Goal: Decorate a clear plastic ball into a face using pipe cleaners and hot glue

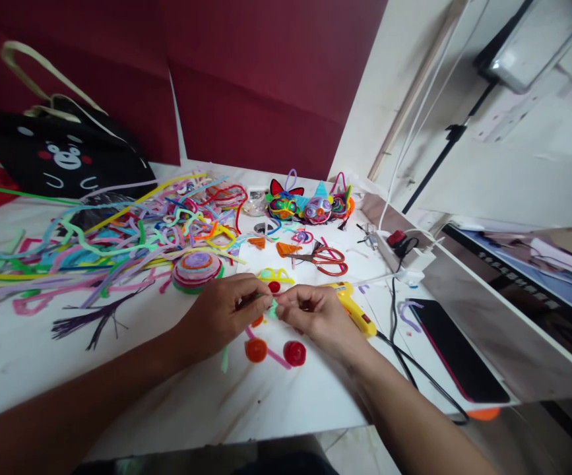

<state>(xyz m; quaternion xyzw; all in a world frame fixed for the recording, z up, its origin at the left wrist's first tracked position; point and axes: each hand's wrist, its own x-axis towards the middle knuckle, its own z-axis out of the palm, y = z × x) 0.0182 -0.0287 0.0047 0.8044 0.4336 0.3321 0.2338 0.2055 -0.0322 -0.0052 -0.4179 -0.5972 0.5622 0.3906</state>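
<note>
Fingertips of my left hand (229, 305) and my right hand (318, 313) meet over the table, both closed in a pinch. Between them shows a small light green pipe cleaner piece (272, 308), mostly hidden by the fingers. Just beyond the fingertips lie a red coil (274, 287) and a bent yellow pipe cleaner (284, 272). Nearer to me rest an orange coiled disc (256, 350) and a red coiled disc (294, 353), with a pink pipe cleaner (278, 358) between them. A yellow glue gun (357, 310) lies beside my right hand.
Loose pipe cleaners (117, 244) pile up at the left, near a striped dome (196, 270) and a dark tassel (100, 320). Orange-handled scissors (330, 260) lie ahead. Colourful ornaments (317, 210) stand at the back. A power strip (404, 254) and a phone (458, 349) are at the right.
</note>
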